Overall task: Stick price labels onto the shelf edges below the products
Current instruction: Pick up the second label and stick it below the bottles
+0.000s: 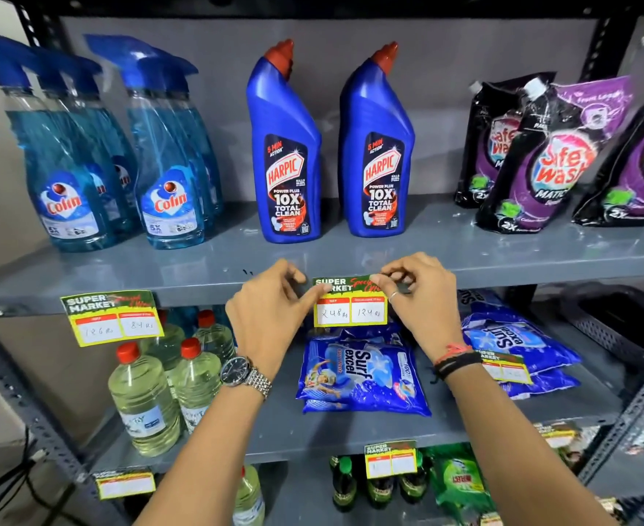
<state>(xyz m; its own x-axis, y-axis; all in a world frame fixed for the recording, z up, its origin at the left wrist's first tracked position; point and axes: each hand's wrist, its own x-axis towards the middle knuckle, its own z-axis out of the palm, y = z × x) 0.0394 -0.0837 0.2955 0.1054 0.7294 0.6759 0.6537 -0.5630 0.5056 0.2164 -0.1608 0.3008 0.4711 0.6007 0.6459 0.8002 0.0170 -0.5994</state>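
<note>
A green, red and yellow price label [351, 305] reading 248 and 124 sits against the grey shelf edge [199, 294], below two blue Harpic bottles [286, 153]. My left hand [271, 309] pinches its top left corner. My right hand [419, 298] pinches its top right corner. Both hands press the label's top strip to the shelf edge. A second label [112, 317] hangs on the same edge to the left, below the Colin spray bottles [74, 153].
Safewash pouches [540, 153] stand at the upper right. On the shelf below lie Surf Excel packs [362, 373] and clear bottles with red caps [149, 392]. More labels [390, 459] hang on lower shelf edges. A dark basket [624, 317] sits at the right.
</note>
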